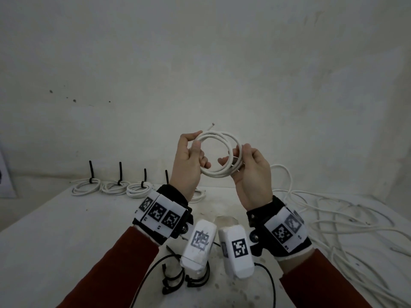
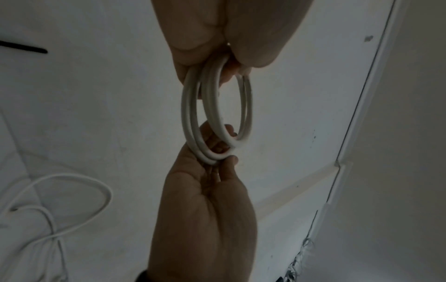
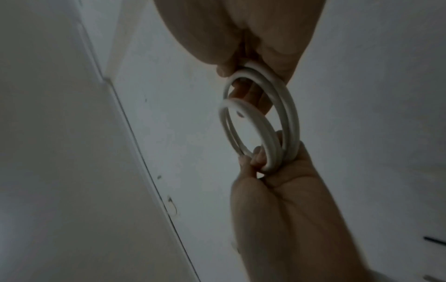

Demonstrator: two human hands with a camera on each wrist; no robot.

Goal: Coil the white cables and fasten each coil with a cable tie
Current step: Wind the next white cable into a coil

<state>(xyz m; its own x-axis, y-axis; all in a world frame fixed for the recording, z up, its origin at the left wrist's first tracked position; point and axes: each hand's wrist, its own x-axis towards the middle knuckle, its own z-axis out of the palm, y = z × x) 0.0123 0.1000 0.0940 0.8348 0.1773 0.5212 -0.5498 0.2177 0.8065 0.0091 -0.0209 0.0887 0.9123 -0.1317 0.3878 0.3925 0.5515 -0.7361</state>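
I hold a white cable coil of several loops up in front of me, above the table. My left hand grips the coil's left side between thumb and curled fingers. On the coil's right side, my right hand pinches the loops together. A short free end sticks up from the top of the coil. In the left wrist view the coil spans from my left hand above to my right hand below. The right wrist view shows the coil the other way round. No tie is on this coil.
Three tied coils with upright black tie tails lie in a row at the table's back left; a fourth is partly hidden behind my left wrist. Loose black cable ties lie near the front edge. A tangle of loose white cables covers the right side.
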